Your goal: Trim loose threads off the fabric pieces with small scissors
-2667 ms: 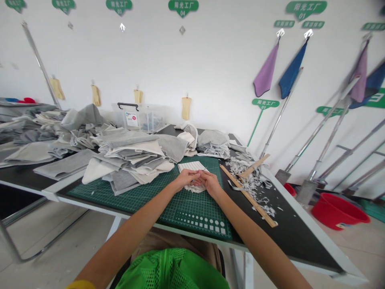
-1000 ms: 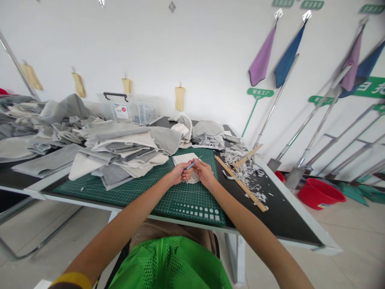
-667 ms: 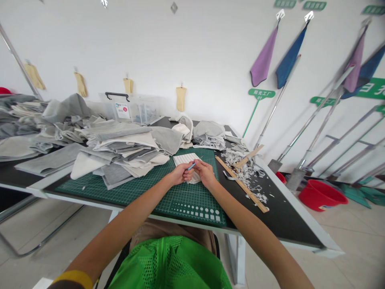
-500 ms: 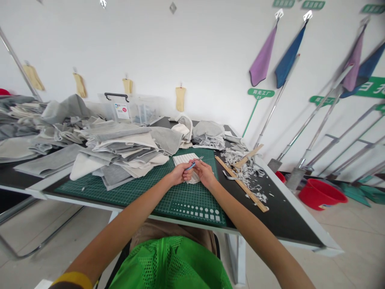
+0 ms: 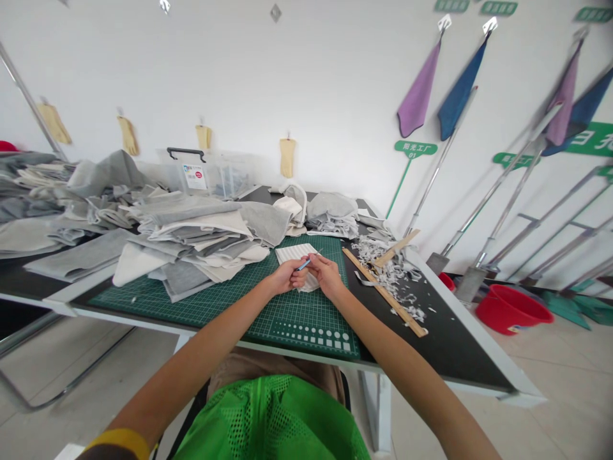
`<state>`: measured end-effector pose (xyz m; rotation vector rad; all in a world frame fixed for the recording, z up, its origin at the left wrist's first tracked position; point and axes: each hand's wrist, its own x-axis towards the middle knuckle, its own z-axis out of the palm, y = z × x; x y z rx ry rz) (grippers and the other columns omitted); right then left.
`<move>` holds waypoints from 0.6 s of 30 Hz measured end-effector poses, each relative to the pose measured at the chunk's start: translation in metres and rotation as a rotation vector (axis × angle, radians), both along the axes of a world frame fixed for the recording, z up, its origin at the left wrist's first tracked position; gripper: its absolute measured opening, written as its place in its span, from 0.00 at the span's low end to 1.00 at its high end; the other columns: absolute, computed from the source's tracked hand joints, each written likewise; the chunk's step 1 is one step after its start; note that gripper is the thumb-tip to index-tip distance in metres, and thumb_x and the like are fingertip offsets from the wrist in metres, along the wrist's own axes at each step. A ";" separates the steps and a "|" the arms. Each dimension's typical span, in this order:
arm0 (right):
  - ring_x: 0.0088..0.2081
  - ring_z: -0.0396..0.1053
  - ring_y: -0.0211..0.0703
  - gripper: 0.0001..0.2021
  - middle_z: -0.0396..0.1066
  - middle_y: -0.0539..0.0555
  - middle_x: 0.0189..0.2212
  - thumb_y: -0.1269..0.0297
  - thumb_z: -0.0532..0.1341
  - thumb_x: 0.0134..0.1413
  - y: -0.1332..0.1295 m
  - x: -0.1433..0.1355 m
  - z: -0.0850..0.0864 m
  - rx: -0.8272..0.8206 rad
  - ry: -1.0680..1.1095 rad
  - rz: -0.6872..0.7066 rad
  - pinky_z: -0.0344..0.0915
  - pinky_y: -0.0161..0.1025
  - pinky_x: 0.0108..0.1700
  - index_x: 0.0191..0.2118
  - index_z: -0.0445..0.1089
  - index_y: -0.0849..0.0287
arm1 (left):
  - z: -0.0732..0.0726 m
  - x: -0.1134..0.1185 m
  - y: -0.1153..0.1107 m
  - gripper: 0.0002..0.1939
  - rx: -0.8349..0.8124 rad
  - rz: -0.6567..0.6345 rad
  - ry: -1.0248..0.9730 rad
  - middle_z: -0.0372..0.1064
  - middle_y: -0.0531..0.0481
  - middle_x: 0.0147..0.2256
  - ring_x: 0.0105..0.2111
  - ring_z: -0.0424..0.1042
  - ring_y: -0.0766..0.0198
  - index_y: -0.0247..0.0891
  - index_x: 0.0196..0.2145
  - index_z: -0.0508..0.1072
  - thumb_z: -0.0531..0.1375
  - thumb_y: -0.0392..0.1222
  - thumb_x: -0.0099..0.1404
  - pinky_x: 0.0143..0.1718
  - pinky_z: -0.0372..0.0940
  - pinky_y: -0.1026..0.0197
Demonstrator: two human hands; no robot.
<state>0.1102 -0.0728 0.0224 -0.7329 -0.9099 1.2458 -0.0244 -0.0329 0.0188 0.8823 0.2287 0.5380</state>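
My left hand (image 5: pixel 287 276) is closed around a slim blue-handled tool (image 5: pixel 303 265) with a thin metal tip, which points toward my other hand; its exact kind is too small to make out. Close beside it, my right hand (image 5: pixel 325 273) has its fingers pinched together on a white striped cloth (image 5: pixel 293 252). The cloth lies on a green cutting mat (image 5: pixel 225 313) and is partly covered by both hands.
A heap of folded grey and white cloths (image 5: pixel 191 230) stands to the left. On the right, a wooden strip (image 5: pixel 383 292) lies by grey fabric scraps (image 5: pixel 405 275). Behind is a clear plastic box (image 5: pixel 225 176). A red bucket (image 5: pixel 512 310) sits on the floor.
The metal tip of the blue tool, clearly visible before, now shows less between my fingers. Both hands have stayed in nearly the same place.
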 end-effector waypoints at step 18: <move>0.37 0.73 0.42 0.12 0.77 0.55 0.33 0.59 0.67 0.40 -0.001 -0.001 0.000 -0.003 0.006 -0.015 0.66 0.41 0.47 0.32 0.74 0.61 | 0.000 0.000 0.000 0.07 0.000 0.014 0.002 0.43 0.62 0.14 0.11 0.44 0.73 0.36 0.31 0.62 0.53 0.42 0.63 0.11 0.45 0.72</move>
